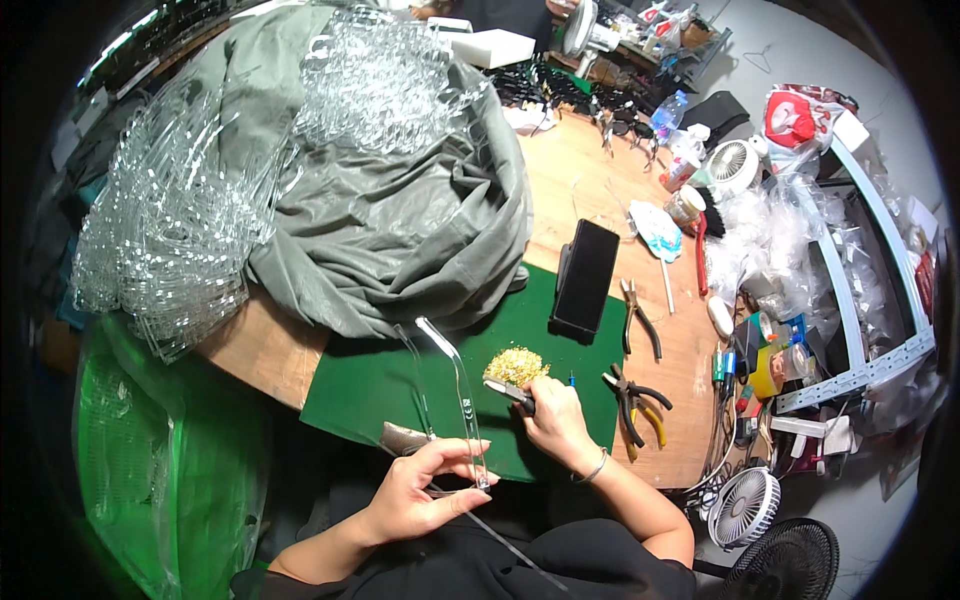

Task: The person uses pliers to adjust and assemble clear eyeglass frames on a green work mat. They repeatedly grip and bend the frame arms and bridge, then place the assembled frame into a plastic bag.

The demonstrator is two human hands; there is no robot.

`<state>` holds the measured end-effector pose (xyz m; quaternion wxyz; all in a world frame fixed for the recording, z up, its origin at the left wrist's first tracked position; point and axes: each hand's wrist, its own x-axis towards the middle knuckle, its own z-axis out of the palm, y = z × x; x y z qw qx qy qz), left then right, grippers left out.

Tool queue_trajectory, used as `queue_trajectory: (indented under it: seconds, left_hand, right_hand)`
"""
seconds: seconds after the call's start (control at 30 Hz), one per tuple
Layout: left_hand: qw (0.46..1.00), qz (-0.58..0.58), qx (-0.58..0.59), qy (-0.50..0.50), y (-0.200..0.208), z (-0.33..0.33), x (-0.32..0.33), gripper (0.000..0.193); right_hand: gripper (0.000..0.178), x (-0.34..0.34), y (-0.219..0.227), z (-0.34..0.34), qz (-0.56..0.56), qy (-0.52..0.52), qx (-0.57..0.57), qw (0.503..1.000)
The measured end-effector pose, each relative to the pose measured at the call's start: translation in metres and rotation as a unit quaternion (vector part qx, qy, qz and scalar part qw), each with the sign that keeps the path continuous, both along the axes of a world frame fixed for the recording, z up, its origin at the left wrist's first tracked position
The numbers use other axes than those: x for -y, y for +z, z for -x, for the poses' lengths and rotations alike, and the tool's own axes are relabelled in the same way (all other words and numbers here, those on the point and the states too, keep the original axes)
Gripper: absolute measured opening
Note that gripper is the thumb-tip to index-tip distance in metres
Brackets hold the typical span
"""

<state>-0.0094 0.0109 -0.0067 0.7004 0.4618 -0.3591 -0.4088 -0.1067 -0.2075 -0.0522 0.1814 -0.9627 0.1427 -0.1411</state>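
Hangers (190,220), clear plastic ones, sit piled on a grey cloth (400,220) covering the counter (570,170). Left hand (420,490) pinches one clear hanger (455,390) near its end, tilted up over the green mat (380,380). Right hand (555,415) is clenched around a small metal tool (510,392) touching a heap of tiny gold bits (517,366). Pliers (635,400) lie just beside.

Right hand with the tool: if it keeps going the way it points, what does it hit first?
The right hand holds a small tool aimed up-left. Its tip already sits at the pile of small gold pieces on the green mat, so that pile comes first, though depth is uncertain.
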Motion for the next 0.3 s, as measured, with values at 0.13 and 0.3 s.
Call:
queue_trajectory:
  seconds: [0.13, 0.3]
  left_hand:
    - [0.999, -0.007, 0.033, -0.007, 0.0012, 0.0005, 0.0021, 0.048]
    - [0.999, 0.009, 0.053, -0.004, -0.0014, 0.0036, 0.0031, 0.047]
  right_hand:
    - [0.019, 0.0016, -0.0032, 0.0054, 0.004, 0.009, -0.006, 1.0]
    - [0.021, 0.0017, -0.0061, 0.0104, -0.011, 0.012, 0.005, 1.0]
